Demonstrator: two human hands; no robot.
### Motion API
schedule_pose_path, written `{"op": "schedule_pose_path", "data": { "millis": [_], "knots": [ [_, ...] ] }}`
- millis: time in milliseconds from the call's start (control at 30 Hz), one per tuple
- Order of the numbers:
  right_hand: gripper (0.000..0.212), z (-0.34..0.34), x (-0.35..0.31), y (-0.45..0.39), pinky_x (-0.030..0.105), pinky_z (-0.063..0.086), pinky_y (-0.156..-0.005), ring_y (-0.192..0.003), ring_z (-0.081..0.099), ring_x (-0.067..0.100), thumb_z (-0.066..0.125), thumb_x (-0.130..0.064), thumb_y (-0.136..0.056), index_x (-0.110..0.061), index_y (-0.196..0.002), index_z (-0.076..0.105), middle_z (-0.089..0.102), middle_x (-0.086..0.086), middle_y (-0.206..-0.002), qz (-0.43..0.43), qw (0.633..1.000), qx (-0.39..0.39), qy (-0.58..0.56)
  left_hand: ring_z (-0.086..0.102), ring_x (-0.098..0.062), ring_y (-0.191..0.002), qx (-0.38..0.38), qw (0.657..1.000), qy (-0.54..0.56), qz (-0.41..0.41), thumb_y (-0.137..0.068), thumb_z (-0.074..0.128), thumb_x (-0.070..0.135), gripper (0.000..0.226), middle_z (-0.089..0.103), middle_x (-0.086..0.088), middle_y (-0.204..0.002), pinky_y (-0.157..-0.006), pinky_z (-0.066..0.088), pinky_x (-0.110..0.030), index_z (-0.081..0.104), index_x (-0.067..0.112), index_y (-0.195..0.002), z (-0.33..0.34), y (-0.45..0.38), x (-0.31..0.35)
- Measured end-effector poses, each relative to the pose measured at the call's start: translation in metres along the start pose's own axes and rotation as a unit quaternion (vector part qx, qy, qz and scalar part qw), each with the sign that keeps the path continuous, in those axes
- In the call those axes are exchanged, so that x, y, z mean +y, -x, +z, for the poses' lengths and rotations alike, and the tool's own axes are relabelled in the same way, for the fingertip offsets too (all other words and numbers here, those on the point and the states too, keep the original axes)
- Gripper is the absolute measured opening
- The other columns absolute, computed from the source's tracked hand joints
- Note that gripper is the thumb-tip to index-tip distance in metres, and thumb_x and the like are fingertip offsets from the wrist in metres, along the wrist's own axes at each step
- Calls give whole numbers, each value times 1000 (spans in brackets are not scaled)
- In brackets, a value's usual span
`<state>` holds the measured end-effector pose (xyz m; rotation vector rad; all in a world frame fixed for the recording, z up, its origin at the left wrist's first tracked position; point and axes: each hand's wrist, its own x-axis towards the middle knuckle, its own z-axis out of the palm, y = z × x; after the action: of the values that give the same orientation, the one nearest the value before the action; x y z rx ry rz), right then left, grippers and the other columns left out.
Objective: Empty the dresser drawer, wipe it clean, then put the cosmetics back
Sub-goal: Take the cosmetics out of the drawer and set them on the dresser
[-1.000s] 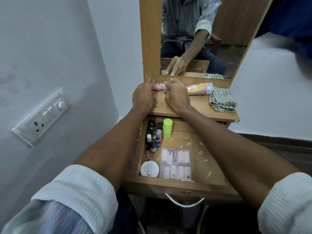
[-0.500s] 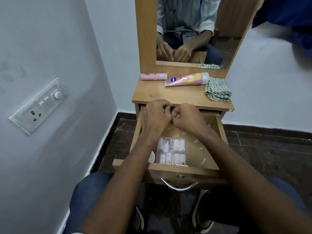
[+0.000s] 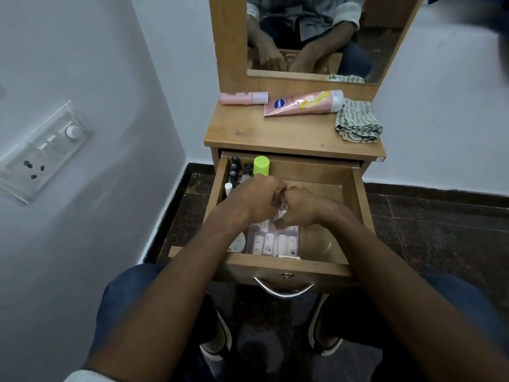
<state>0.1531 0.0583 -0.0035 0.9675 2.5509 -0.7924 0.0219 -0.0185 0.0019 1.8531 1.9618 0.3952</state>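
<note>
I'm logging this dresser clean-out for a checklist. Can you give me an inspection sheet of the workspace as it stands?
Surface: wooden dresser top.
Job's things: drawer open; pink bottle and pink tube lie on top; green-capped bottle, dark bottles, clear pouch of small bottles, round tin inside.
Clutter: striped cloth on top, right.
Grippers: left hand and right hand meet over the pouch; grip unclear.
Cables: nothing seen.
Surroundings: mirror, wall switchboard, dark floor.

Drawer (image 3: 358, 205) right half bare — bottles (image 3: 239, 172) and clear pouch (image 3: 272, 242) crowd the left.
</note>
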Motion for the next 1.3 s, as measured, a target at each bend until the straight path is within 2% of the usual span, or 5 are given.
{"op": "schedule_pose_path", "data": {
  "millis": [133, 333, 567, 800, 1300],
  "knots": [
    [45, -3, 5, 6, 44, 57, -99, -107, 66, 21, 87, -25, -81, -13, -119, 65, 68, 3, -120, 22, 993, -20, -114, 69, -21, -96, -26, 999, -18, -11, -85, 75, 12, 29, 73, 2, -100, -86, 61, -44, 75, 19, -113, -2, 2, 2],
    [26, -12, 14, 16, 27, 51, -53, -75, 67, 21, 88, -4, -80, -3, -97, 69, 70, 14, -88, 49, 955, -6, -294, 70, -16, -90, 1, 999, -34, -15, -87, 82, 35, 31, 73, 7, -92, -80, 59, -37, 79, 23, -116, -13, 2, -2],
    [13, -23, 10, 20, 42, 55, -79, -85, 75, 28, 82, -9, -85, -3, -94, 74, 79, 12, -91, -15, 892, 133, -431, 69, 0, -76, 178, 979, 72, -68, -87, 79, 55, 22, 75, 18, -78, -72, 56, -30, 83, 35, -93, -34, 8, -8],
    [24, -41, -14, 10, 45, 65, -74, -87, 80, 23, 88, -18, -82, -9, -96, 71, 80, 7, -93, -36, 824, 317, -468, 58, -12, -119, 387, 918, 83, -17, -89, 78, 36, 38, 64, 7, -126, -93, 54, -30, 75, 29, -127, -39, 4, -11],
    [31, -80, -48, -62, 45, 59, -85, -100, 71, 28, 79, -25, -88, -7, -109, 64, 71, 14, -108, 70, 805, 402, -431, 27, -25, -154, 296, 952, 70, -37, -89, 70, 64, 85, 33, -12, -166, -122, 24, -41, 43, 25, -159, -32, -6, -49]
  ]
}}
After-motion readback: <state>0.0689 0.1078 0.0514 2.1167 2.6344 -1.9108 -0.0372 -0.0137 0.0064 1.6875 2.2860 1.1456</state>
